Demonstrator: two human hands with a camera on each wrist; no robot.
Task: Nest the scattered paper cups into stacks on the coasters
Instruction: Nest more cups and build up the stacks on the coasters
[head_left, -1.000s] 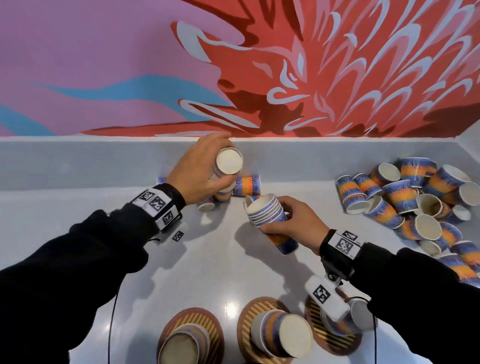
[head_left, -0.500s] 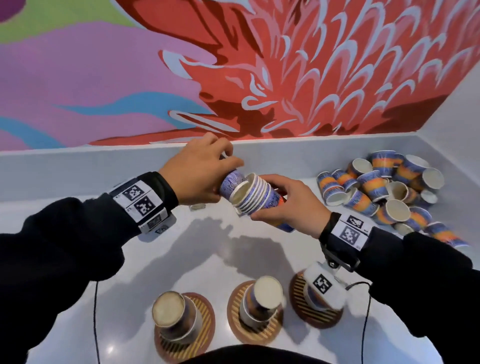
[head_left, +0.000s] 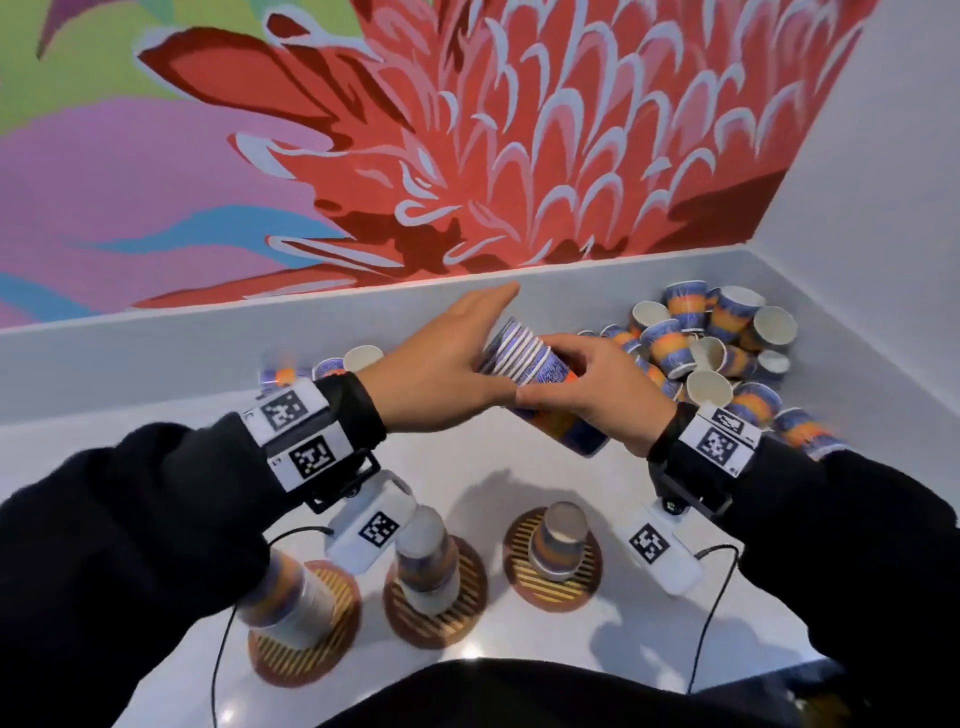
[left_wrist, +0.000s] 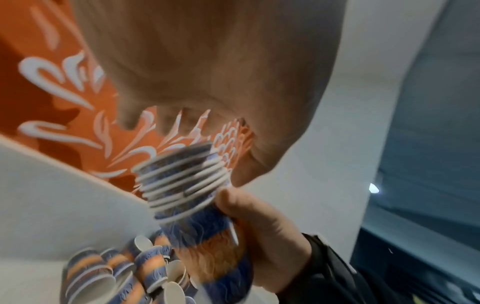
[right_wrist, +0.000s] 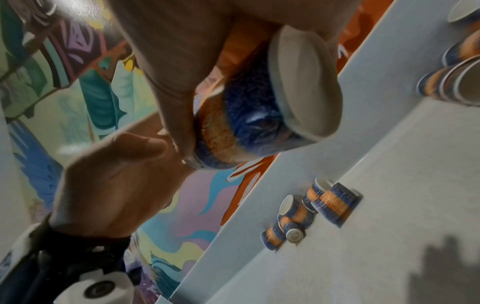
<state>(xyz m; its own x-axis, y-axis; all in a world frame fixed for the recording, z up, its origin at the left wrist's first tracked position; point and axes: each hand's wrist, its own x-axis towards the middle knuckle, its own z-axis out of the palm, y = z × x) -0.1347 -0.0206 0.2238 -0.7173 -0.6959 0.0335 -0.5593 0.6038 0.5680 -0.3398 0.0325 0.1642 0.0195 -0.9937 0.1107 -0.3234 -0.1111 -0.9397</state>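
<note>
My right hand (head_left: 587, 395) grips a nested stack of blue-and-orange paper cups (head_left: 530, 358), held tilted above the white table. My left hand (head_left: 452, 358) lies with its palm flat against the stack's open end, fingers straight. The left wrist view shows the stack's white rims (left_wrist: 182, 181) under my left palm and the right hand (left_wrist: 262, 224) wrapped round the lower cups. In the right wrist view the stack's base (right_wrist: 303, 82) shows. Three striped coasters (head_left: 569, 584) (head_left: 457, 616) (head_left: 311, 654) near me each carry an upside-down cup stack.
A heap of loose cups (head_left: 717, 343) lies in the far right corner by the white wall. A few more cups (head_left: 332, 364) (right_wrist: 311, 209) lie at the back left against the low grey ledge (head_left: 156, 353). Cables run from both wrists.
My left hand brought a single cup over and slid it into the stack, then opened flat against the stack's mouth. Both hands rose and shifted right; the view swung up and right.
</note>
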